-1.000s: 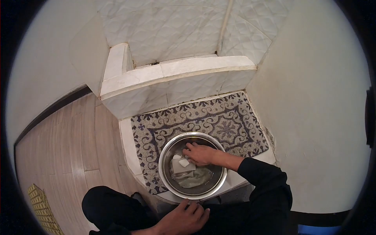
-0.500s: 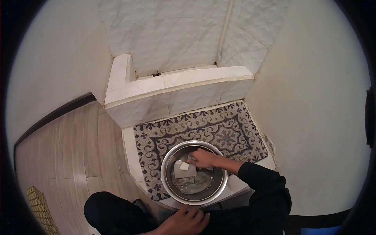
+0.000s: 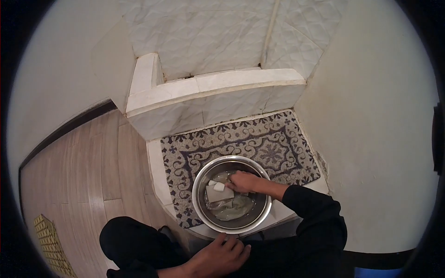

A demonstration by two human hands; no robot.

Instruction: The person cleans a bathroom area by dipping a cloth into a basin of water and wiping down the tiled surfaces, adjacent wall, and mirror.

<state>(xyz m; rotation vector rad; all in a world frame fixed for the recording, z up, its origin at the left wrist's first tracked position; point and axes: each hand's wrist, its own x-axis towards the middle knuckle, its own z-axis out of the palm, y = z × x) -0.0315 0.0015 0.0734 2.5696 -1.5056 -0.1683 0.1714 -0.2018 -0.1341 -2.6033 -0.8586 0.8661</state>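
Note:
A round metal basin (image 3: 199, 209) stands on the patterned mat, with shallow cloudy water inside. My right hand (image 3: 243, 181) reaches into it from the right, its fingers closed and pointing down near the far wall; whatever they hold is hidden. Just left of those fingers, a small white block (image 3: 219, 186), like a bar of soap, lies on a flat grey square piece (image 3: 218, 195). A wet greenish-grey cloth (image 3: 235, 208) is bunched below them. My left hand (image 3: 219, 257) holds nothing, its fingers loosely apart by the basin's near rim.
The patterned mat (image 3: 185, 153) covers a tiled step below a low tiled ledge (image 3: 218, 84). A plain wall (image 3: 371, 153) rises close on the right. Wood-look flooring (image 3: 88, 167) lies left, with a yellow patterned object (image 3: 52, 243) at its near edge. My dark-clad knee (image 3: 127, 241) is near the basin.
The view has tilted slightly, so the basin sits higher in it. My right hand has gone lower into the basin, and the greyish thing at its fingertips no longer shows. My left hand stays near the rim.

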